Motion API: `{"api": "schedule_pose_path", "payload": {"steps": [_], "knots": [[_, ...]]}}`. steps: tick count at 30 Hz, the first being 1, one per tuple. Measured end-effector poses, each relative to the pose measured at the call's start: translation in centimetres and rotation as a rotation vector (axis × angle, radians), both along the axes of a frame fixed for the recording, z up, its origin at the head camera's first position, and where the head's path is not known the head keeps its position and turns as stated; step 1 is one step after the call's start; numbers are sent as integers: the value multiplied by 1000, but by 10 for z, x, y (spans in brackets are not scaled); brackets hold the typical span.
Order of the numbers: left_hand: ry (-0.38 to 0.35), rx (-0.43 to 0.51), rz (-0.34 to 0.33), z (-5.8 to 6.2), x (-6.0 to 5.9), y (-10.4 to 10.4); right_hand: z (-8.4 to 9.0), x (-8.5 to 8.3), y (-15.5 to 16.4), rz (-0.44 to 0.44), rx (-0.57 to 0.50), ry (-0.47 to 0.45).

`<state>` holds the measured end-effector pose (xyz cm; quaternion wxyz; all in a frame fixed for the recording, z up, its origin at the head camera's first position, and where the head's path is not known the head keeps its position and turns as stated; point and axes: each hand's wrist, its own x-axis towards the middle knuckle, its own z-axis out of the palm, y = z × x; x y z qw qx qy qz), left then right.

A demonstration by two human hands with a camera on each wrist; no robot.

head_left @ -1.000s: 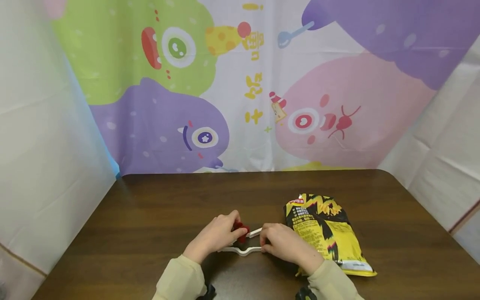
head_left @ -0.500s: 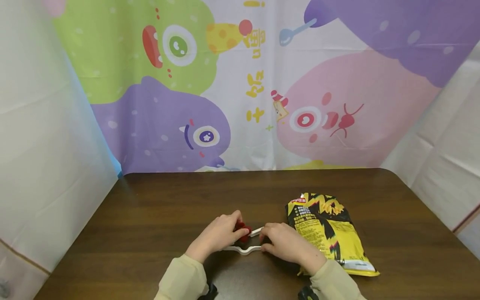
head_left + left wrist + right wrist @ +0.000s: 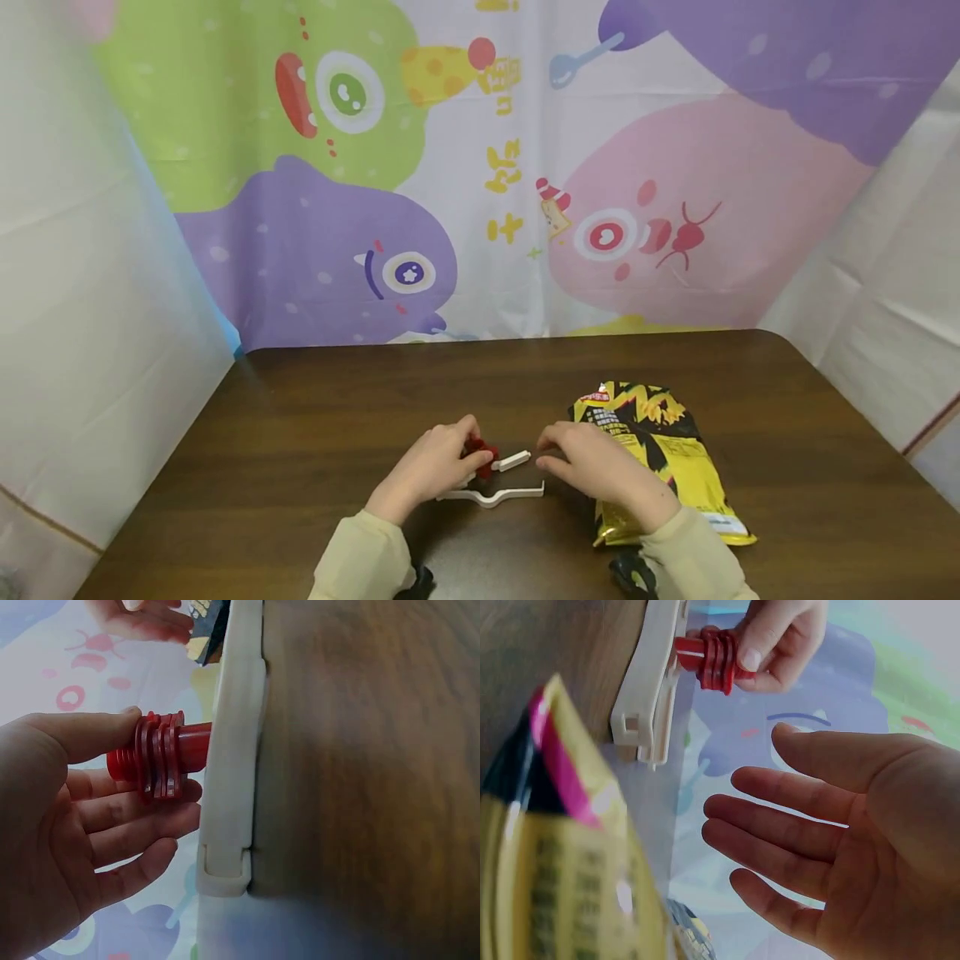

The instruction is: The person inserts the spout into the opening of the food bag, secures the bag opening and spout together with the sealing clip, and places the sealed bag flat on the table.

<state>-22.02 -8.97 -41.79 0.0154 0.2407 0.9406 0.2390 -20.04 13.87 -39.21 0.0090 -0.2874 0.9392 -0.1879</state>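
A white bag clip (image 3: 491,500) lies on the table, its front and back arms spread apart. A red ribbed spout cap (image 3: 159,755) sticks up from the clip's middle. My left hand (image 3: 433,463) pinches the cap between thumb and fingers, as the left wrist view shows. In that view the clip's long white side (image 3: 231,780) runs right beside the fingertips. My right hand (image 3: 596,468) holds nothing; its fingers are loosely extended just right of the clip's free ends. From the right wrist, the clip's slotted end (image 3: 634,724) faces my spread fingers (image 3: 776,844).
A yellow and black snack bag (image 3: 693,475) lies to the right, partly behind and under my right forearm. The brown table (image 3: 337,383) reaches back to a cartoon-printed curtain (image 3: 517,275). White cloth walls (image 3: 97,275) stand at both sides.
My right hand has let go of the clip's ends and moved a little right and up, baring both arm ends. The left hand keeps its pinch on the red cap.
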Motion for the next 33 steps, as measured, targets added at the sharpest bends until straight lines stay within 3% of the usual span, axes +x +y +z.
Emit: {"api": "schedule_pose_path", "payload": {"steps": [12,21,33], "knots": [[28,-16,-20,4,-3,0,3,1,18,-52,72,8],[-14,31,-40,5,-3,4,10,-5,43,-132,109,222],[-19,24,-75,5,-5,9,12,-20,75,-192,217,138]]}}
